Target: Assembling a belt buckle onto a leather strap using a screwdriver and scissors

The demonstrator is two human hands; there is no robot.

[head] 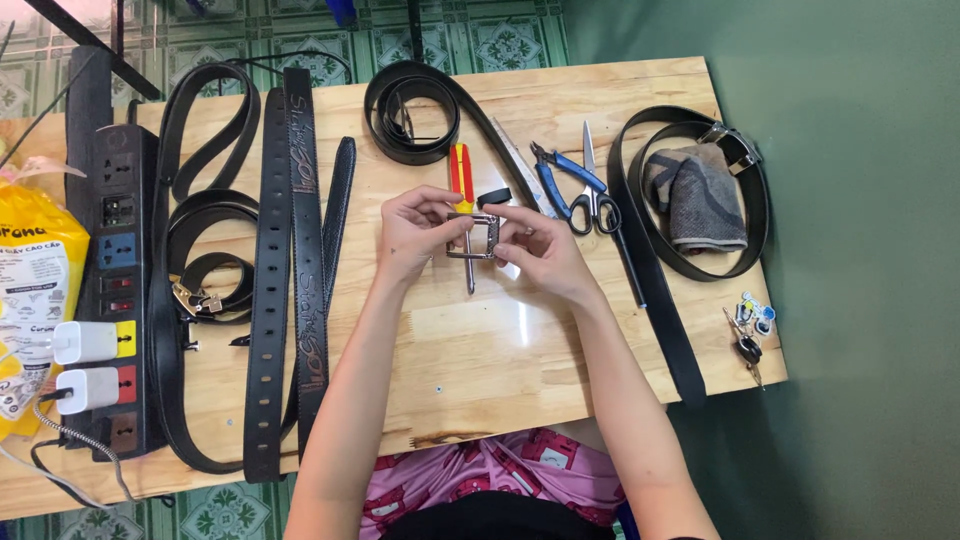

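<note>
Nearest the body, bare pale-wood tabletop (480, 350) with visible grain. Above it, the left hand (415, 235) and right hand (535, 245) pinch a rectangular silver metal belt buckle (473, 238) between closed fingertips, one hand on each side, held just over the table's centre. A screwdriver with red-and-yellow handle (461, 180) lies beneath, its steel shaft projecting toward the body. Farther right: blue-handled pliers (560, 180), black-handled scissors (596, 200). Farthest: a coiled black leather belt (410, 110).

A yellow and white printed bag (35, 300) lies at the table's left edge.
</note>
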